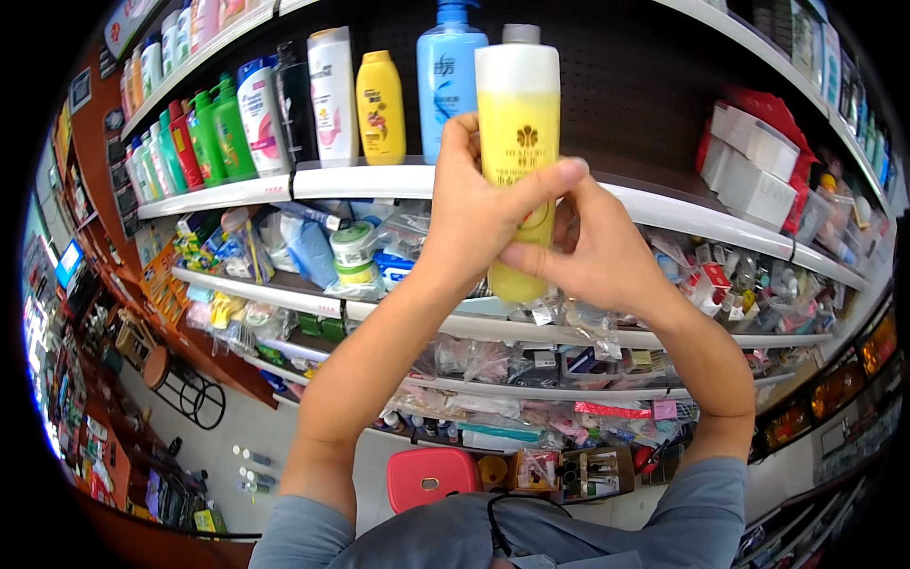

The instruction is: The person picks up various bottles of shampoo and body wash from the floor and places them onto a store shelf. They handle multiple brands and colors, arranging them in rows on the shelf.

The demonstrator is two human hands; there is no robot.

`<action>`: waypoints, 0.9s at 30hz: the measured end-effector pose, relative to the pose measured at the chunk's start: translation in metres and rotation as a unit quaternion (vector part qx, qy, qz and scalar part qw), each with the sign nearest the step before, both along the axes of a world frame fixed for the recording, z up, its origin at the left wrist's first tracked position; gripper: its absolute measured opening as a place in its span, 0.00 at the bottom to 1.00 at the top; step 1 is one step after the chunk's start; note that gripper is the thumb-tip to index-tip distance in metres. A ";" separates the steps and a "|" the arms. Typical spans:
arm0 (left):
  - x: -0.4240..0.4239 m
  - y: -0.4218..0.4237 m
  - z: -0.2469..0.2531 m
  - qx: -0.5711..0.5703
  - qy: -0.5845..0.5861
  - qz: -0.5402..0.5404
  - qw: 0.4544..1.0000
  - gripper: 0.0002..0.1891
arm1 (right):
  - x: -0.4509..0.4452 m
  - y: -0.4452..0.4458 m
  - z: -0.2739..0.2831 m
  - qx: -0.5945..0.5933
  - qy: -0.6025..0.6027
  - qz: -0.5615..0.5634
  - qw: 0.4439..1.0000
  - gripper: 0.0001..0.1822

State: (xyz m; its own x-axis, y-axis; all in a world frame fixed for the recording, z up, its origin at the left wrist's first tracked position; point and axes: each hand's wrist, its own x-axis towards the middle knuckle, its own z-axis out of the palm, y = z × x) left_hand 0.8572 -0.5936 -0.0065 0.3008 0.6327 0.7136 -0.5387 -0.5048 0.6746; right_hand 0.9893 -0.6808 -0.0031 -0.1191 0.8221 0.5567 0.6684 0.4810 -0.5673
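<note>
A yellow bottle with a white upper part and a grey cap (517,114) is held upright between my hands, in front of the shelf. My left hand (473,192) wraps its left side, with the thumb across the front. Lower down, my right hand (590,245) grips the right side, its thumb over the bottle's lower front. Just behind on the shelf stands a blue pump bottle (451,85), partly covered by the yellow one. A smaller yellow bottle (381,107) and a white shampoo bottle (332,99) stand to the left of it.
Green pump bottles (231,131) and others line the shelf's left end. White boxes (755,163) rest on its right end beside red material. Lower shelves hold tubs (354,249) and bagged goods. On the floor are a red plastic stool (432,478) and a cardboard box (597,473).
</note>
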 end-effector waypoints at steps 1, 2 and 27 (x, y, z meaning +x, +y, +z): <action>0.004 0.004 0.008 -0.002 0.016 -0.016 1.000 0.43 | 0.004 0.004 0.002 0.014 0.014 -0.011 1.000 0.43; 0.007 0.006 0.017 -0.003 0.033 -0.031 0.999 0.43 | 0.008 0.004 0.010 0.024 -0.013 -0.039 0.999 0.43; -0.172 -0.086 -0.461 -0.372 0.286 -0.032 0.882 0.17 | 0.073 0.193 0.056 0.001 -0.117 -0.269 0.956 0.29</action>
State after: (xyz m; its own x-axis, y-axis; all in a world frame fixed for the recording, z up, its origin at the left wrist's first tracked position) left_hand 0.6848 -0.6799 -0.4680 0.5296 0.8304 -0.1729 -0.0132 0.2119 0.9772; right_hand 1.0627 -0.4878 0.0530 0.1985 0.7984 0.5685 0.9278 0.0338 -0.3715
